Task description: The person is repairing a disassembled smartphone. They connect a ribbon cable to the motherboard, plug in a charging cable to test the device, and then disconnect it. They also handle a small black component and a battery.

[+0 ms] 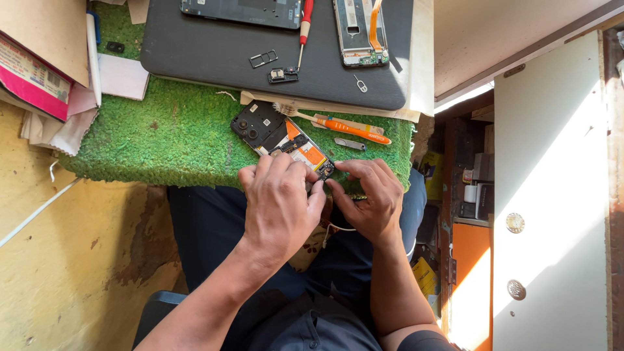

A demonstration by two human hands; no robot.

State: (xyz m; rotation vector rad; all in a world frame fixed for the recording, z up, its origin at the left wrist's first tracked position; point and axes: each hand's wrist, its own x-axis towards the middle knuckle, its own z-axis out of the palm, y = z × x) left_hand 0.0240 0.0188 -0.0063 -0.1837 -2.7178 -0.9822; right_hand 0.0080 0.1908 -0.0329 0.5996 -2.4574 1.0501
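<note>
The fingers (317,190) of both hands pinch together at the near end of an opened smartphone (279,138), closed on its lower edge where a small board shows. The left hand (278,207) curls over the phone from above; the right hand (367,198) presses in from the side, both wrists bent down over the lap. The phone lies back-off on the green mat (175,140) at the counter's edge, so the opening looks done while its inner parts look mostly in place. Just beyond lie an orange toothbrush (344,127) and metal tweezers (350,143); farther off, on a dark board (214,49), sit a SIM tray (263,59), a red screwdriver (304,26) and another stripped phone frame (361,32).
</note>
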